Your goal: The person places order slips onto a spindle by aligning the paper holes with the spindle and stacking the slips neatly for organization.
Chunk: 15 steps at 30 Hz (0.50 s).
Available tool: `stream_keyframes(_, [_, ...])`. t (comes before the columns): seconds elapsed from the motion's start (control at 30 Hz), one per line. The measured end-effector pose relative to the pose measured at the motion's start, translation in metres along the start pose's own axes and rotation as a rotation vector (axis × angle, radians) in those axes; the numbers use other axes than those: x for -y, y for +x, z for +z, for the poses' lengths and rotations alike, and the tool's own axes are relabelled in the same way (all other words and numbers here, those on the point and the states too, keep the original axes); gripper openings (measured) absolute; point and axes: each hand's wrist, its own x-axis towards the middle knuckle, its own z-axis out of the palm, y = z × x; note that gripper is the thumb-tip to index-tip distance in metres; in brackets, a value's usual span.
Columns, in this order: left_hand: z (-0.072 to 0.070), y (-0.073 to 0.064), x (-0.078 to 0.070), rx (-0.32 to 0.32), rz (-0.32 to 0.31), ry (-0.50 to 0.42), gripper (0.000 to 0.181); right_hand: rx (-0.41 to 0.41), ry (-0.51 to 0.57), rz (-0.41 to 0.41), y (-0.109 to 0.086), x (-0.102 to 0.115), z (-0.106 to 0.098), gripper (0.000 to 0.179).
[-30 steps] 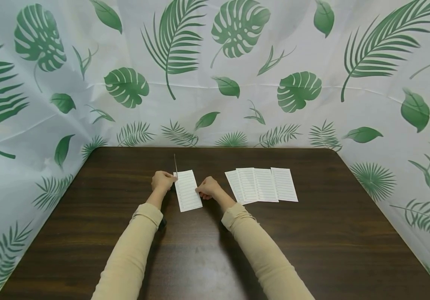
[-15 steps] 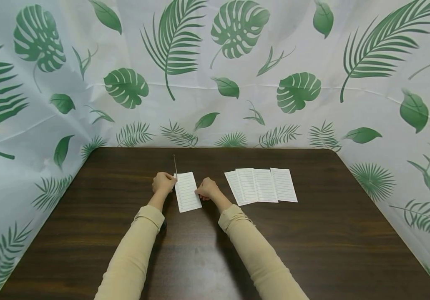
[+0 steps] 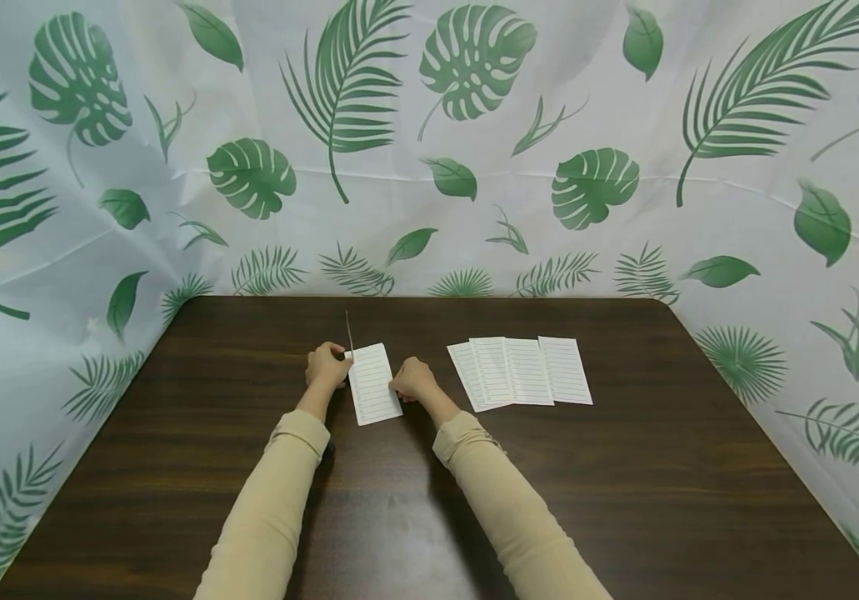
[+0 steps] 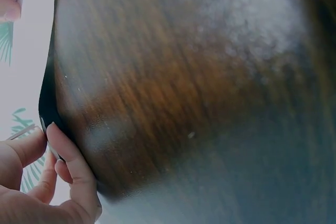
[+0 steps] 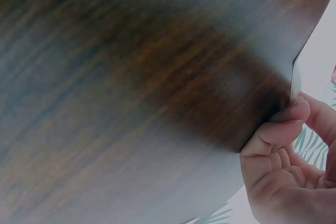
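A white lined index card (image 3: 374, 385) is held between both hands above the dark wooden table. My left hand (image 3: 327, 367) pinches the card's upper left edge between thumb and finger. From that same grip a thin, straight stick (image 3: 350, 332) points away towards the back; its kind is too small to tell. My right hand (image 3: 414, 379) pinches the card's right edge, its other fingers curled under. In the left wrist view the card (image 4: 34, 45) looks slightly bent. In the right wrist view the thumb and forefinger (image 5: 296, 111) grip the card's edge.
To the right, several overlapping white lined cards (image 3: 513, 371) lie fanned on the dark wooden table (image 3: 661, 500). Behind the table's back edge hangs a white curtain (image 3: 384, 192) with a green leaf pattern, which also runs along both sides.
Both hands stay almost in place with the card between them. The right forearm has shifted slightly left, and the view has tilted a little.
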Motion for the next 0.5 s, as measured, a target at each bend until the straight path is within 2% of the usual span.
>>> stream_keyframes(0.23, [0.000,0.002,0.002,0.015,0.000,-0.006,0.031,0.014,0.069,-0.011,0.001,-0.002,-0.001,0.019])
stream_keyframes(0.37, [0.000,0.003,0.002,0.023,-0.003,-0.011,0.031,0.087,0.206,-0.003,0.010,-0.010,-0.005,0.007])
stream_keyframes(0.43, [0.000,0.003,0.001,0.024,-0.003,-0.010,0.031,0.108,0.265,-0.012,0.013,-0.014,-0.010,0.007])
stream_keyframes(0.5, [0.000,0.003,0.001,0.022,-0.002,-0.005,0.032,0.126,0.294,-0.001,-0.016,0.004,-0.036,0.010])
